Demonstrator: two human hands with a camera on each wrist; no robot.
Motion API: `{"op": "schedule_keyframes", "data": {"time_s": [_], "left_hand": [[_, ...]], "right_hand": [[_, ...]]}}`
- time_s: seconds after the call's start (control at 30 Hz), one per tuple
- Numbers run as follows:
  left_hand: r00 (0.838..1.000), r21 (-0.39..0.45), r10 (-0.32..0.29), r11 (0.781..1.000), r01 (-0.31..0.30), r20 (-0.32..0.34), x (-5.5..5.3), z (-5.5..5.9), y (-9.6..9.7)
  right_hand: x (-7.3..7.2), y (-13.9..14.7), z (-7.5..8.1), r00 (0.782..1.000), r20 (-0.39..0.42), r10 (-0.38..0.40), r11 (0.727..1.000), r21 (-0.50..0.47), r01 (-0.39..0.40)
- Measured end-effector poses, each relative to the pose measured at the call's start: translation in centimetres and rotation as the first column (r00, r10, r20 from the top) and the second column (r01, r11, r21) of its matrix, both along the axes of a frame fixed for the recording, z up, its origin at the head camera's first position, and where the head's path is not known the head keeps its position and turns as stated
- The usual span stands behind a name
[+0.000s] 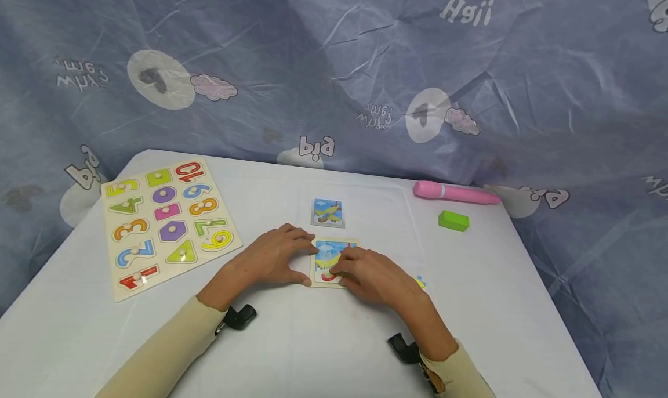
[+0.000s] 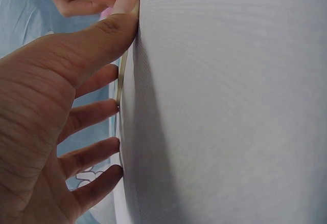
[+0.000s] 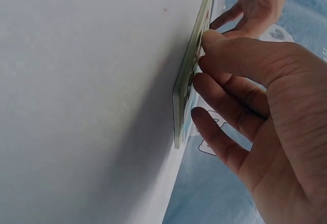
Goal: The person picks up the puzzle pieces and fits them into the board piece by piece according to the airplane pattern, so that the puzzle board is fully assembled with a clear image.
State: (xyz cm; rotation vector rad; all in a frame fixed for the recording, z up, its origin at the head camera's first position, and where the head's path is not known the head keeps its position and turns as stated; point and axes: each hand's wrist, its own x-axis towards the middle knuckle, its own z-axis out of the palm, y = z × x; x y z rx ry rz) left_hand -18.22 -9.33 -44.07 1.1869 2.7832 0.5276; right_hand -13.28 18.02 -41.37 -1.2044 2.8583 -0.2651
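Note:
A small square picture puzzle with a pale wooden frame lies in front of me, showing a yellow plane on blue sky. At its left side is my left hand, thumb at the near corner and index finger at the far one. In the left wrist view the thumb touches the frame's edge, its other fingers fairly straight. My right hand leans over the puzzle's right part. Its thumb and index fingertip pinch a puzzle piece on the board, mostly hidden by the fingers.
Beyond the puzzle lies a matching plane picture card. A number and shape board is at the left. At the right are a pink marker-like stick and a green block. A blue-yellow piece peeks past my right forearm.

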Motion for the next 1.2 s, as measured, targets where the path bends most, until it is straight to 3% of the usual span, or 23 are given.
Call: {"op": "schedule_keyframes", "data": {"time_s": [0.57, 1.2], "left_hand": [[1.000, 0.005, 0.000, 1.000, 0.000, 0.004, 0.1, 0.0, 0.1], [1.000, 0.025, 0.005, 1.000, -0.005, -0.001, 0.3, 0.1, 0.0]], "right_hand": [[0.5, 1.5, 0.4, 0.995, 0.068, -0.075, 0.997, -0.001, 0.075], [1.0, 3.9, 0.6, 0.995, 0.002, -0.102, 0.994, -0.029, 0.102]]}}
